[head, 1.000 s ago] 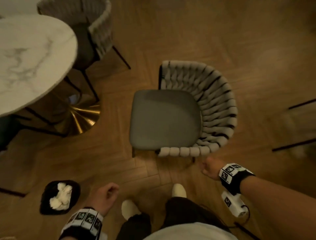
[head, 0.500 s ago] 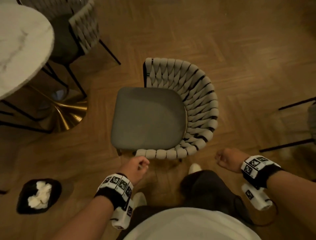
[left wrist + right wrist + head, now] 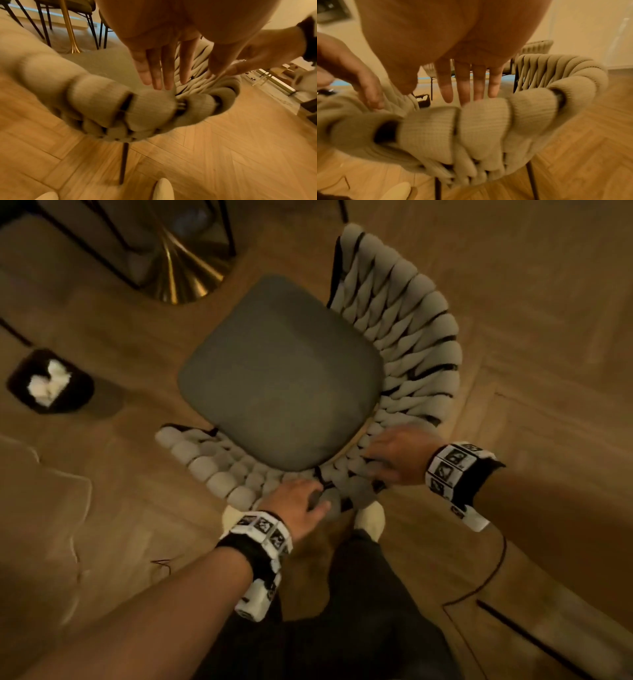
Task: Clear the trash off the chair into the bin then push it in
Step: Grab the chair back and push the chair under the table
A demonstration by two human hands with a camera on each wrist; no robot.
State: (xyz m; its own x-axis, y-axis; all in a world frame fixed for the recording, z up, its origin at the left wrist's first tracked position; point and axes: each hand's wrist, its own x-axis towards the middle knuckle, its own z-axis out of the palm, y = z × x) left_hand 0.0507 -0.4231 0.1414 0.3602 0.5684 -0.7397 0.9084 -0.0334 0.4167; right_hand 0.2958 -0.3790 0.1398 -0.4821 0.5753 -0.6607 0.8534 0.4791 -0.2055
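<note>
No words, brands or numbers to read here. The wristbands [image 3: 451, 466] carry black-and-white square marker patterns, possibly coded tags, too blurred to make out, at four o'clock from the seat.

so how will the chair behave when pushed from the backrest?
Chair probably slides rather than rolls: thin straight legs, no casters visible, smooth wood floor. Pushing high on the padded woven backrest could tip it slightly. Both hands, left and right, should curb twisting.
</note>
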